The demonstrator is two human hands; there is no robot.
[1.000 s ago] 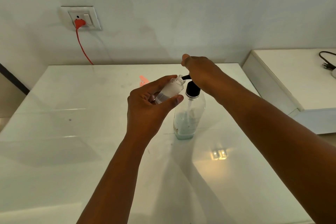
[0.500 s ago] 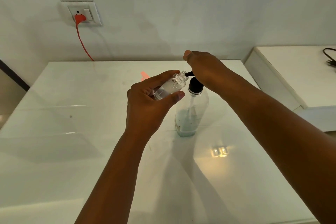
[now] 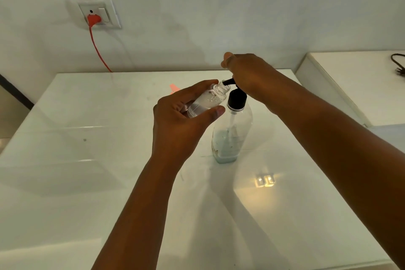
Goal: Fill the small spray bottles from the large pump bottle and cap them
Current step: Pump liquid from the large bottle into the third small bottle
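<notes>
Wall socket (image 3: 94,12) on the wall beyond the table's far left corner; an orange plug (image 3: 93,19) is seated in it, orange cord (image 3: 98,50) dropping behind the far edge. White glossy table (image 3: 65,160).

Left hand (image 3: 177,123): forearm enters from the near edge and rises toward the table's centre, back of hand toward the camera. Fingers curl around the far side of the small spray bottle (image 3: 208,102), thumb across its near side. Bottle is clear, uncapped, tilted with its open neck up and to the right, partly filled with clear liquid; droplets on the inner wall.

Large pump bottle (image 3: 231,133) stands upright right of centre, clear, with pale liquid low in it and a black pump collar. Its black spout (image 3: 229,82) meets the small bottle's mouth.

Right hand (image 3: 247,74): forearm comes in from the right edge, angled down across the table; palm sits on top of the pump head, fingers bent over it, apparently pressing, though the head itself is hidden.

A low white side table (image 3: 361,85) stands beyond the right edge, black cable (image 3: 397,63) on it.
</notes>
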